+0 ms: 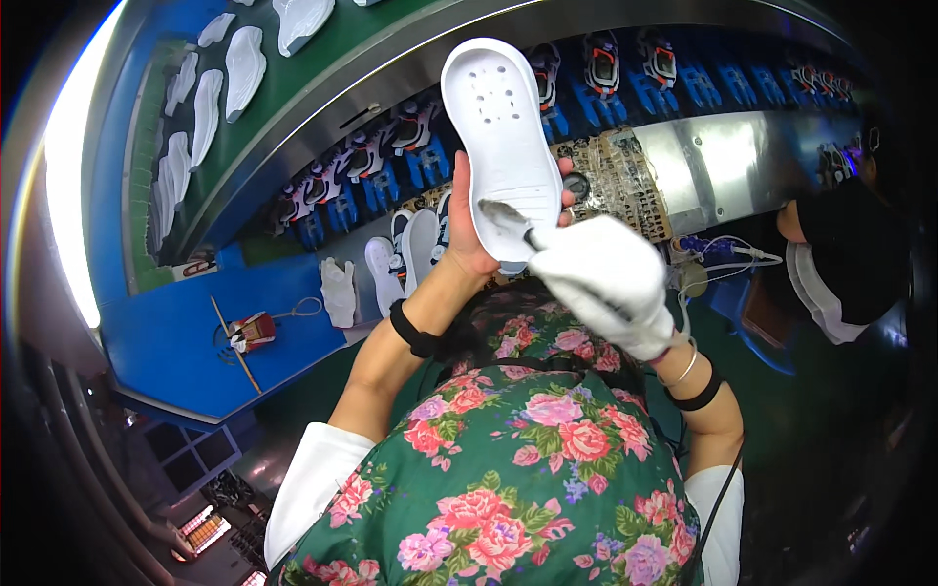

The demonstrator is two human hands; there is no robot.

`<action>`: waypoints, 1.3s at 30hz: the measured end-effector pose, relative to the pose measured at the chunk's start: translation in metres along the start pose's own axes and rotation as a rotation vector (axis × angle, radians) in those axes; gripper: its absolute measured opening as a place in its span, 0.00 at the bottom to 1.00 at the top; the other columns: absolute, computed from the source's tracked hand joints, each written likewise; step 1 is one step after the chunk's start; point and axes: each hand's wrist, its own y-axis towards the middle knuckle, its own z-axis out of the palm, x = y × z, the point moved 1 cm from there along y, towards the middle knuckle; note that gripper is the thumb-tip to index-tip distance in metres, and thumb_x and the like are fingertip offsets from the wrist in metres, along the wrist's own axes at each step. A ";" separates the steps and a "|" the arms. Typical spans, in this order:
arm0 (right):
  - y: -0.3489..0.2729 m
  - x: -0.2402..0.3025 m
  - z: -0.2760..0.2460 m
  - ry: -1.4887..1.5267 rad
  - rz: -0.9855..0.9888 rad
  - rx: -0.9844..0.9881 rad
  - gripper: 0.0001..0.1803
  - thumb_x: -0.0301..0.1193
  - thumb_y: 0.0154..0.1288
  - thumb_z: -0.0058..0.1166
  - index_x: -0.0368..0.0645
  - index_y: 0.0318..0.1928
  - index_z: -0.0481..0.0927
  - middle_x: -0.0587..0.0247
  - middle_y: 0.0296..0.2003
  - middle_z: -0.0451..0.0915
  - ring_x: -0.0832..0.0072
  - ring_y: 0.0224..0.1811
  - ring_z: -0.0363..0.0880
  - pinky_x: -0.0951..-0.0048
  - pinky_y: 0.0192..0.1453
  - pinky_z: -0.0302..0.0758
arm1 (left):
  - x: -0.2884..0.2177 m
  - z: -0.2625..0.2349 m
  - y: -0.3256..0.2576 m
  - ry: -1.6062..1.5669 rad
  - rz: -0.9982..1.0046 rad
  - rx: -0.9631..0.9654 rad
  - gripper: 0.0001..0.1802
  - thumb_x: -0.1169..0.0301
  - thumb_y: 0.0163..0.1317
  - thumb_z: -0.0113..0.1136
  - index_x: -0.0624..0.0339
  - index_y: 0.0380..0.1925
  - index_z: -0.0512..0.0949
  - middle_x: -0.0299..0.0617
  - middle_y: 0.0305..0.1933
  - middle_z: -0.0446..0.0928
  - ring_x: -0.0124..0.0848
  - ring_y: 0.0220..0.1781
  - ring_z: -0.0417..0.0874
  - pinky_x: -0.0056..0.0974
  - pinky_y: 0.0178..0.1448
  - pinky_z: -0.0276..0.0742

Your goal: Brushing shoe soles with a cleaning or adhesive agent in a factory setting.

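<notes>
A white shoe sole (503, 146) is held up in front of me, its hollow inner side facing me and its toe pointing away. My bare left hand (471, 227) wraps around it from underneath, thumb along one edge and fingertips showing at the other. In a white glove, my right hand (608, 283) grips a brush (506, 213) whose dark handle mostly disappears into the fist. The bristles rest against the inside of the sole's heel end.
Shoe uppers (602, 63) on blue racks run along the line beyond. More soles lie on a green belt (259, 137) at upper left. A blue table (176, 342) holds a red container (254, 332), a stick and a white glove (338, 293). Another person (850, 244) sits at right.
</notes>
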 end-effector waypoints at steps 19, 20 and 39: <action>-0.003 -0.001 -0.013 0.230 0.205 -0.057 0.09 0.22 0.55 0.70 0.41 0.38 0.89 0.57 0.37 0.88 0.66 0.40 0.88 0.68 0.46 0.82 | -0.032 0.014 0.014 0.281 -0.225 0.210 0.46 0.39 0.68 0.50 0.58 0.76 0.59 0.70 0.68 0.68 0.60 0.63 0.78 0.56 0.64 0.78; -0.001 -0.003 -0.017 0.104 0.077 -0.022 0.11 0.20 0.54 0.69 0.42 0.40 0.89 0.56 0.39 0.88 0.63 0.40 0.87 0.66 0.46 0.82 | -0.031 0.017 0.013 0.301 -0.180 0.128 0.43 0.42 0.70 0.48 0.60 0.75 0.60 0.71 0.68 0.68 0.61 0.63 0.79 0.56 0.66 0.77; -0.015 -0.012 -0.008 0.248 0.291 -0.157 0.08 0.20 0.58 0.68 0.39 0.39 0.88 0.58 0.39 0.88 0.71 0.41 0.88 0.71 0.47 0.82 | -0.021 0.009 0.026 0.178 -0.178 0.013 0.40 0.44 0.73 0.45 0.61 0.76 0.58 0.71 0.69 0.67 0.62 0.64 0.77 0.59 0.65 0.79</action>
